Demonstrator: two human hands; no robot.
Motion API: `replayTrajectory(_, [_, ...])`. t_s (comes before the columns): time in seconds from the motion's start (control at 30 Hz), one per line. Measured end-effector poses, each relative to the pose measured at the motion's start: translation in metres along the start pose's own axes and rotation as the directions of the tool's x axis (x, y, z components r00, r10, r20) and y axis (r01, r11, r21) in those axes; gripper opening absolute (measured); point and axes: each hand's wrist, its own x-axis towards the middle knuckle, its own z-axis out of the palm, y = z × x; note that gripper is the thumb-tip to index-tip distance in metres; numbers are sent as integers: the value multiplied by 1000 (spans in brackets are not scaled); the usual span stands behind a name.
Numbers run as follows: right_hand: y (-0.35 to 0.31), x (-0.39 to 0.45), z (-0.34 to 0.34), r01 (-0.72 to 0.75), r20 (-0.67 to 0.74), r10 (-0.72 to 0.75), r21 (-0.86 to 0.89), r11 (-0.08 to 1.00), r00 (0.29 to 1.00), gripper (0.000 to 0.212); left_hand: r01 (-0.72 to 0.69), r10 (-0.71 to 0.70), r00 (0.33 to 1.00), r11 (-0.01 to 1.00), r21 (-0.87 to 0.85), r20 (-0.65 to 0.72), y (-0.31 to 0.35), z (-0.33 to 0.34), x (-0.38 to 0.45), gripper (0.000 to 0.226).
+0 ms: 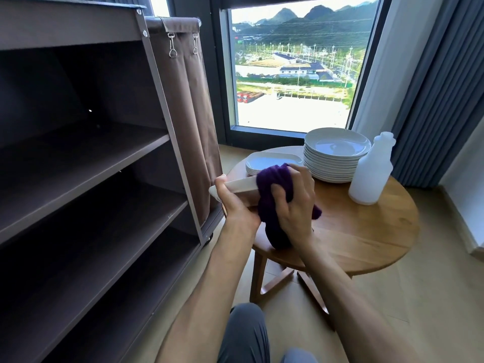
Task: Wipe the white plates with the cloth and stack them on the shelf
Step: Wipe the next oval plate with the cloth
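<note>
- Shelf unit (86, 163), left: dark, open-fronted tiers; no plates visible on them, so stacking appears not yet begun.
- Round table (366, 231): carries a tall stack of round plates (336, 155), a lower stack of oblong plates (272, 162) and a spray bottle (370, 174).
- Held plate (235, 186): tilted above the table's near edge; wiping is the step in hand. Next, probably, a swing left onto a tier.
- Purple cloth (272, 189): bunched against the plate.
- Right hand (294, 203): fingers curled round the cloth.
- Left hand (233, 203): thumb and fingers clamped on the plate's rim.
</note>
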Motion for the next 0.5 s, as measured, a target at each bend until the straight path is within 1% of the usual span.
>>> replayTrajectory(0.03, [-2,-4,0,-150,-29,154,99,984,988,33,8,-7,999,999,-34,38,0,-2,2,79])
replayTrajectory(0.07, [-4,-5,0,-310,-49,330,232,922,943,31,23,-18,997,998,-63,79,1,-3,3,83])
replayTrajectory(0.1, [-6,-4,-1,-447,-28,498,399,801,867,29,39,-31,993,996,-74,116,2,-4,3,87])
replayTrajectory(0.13, [-2,-2,-2,-542,59,621,558,628,782,28,58,-46,987,996,-73,156,4,-5,1,90])
replayTrajectory(0.17, [3,3,-3,-608,188,677,647,460,712,29,65,-52,978,996,-55,202,6,-7,0,92])
replayTrajectory(0.2, [8,9,-6,-666,300,673,638,385,676,35,51,-44,968,998,-21,248,8,-10,0,90])
replayTrajectory(0.23, [14,15,-11,-699,349,635,553,454,689,42,13,-19,959,1000,21,284,9,-13,1,85])
replayTrajectory(0.27, [22,20,-14,-679,361,575,421,602,734,44,-30,9,944,998,60,329,10,-14,2,79])
replayTrajectory(0.3, [25,25,-15,-610,367,504,281,741,782,40,-81,39,933,991,104,357,11,-15,1,73])
replayTrajectory(0.33, [26,30,-13,-528,389,435,170,832,812,33,-118,51,924,981,156,379,12,-12,-1,68])
replayTrajectory(0.37, [27,34,-9,-449,415,378,85,889,827,27,-153,61,920,966,211,387,12,-8,-4,64])
replayTrajectory(0.43, [18,43,-1,-327,403,311,-30,944,861,20,-219,77,912,922,319,403,10,-2,-9,60])
replayTrajectory(0.5, [9,53,7,-303,324,306,-62,951,895,24,-271,79,889,885,379,451,8,1,-10,67])
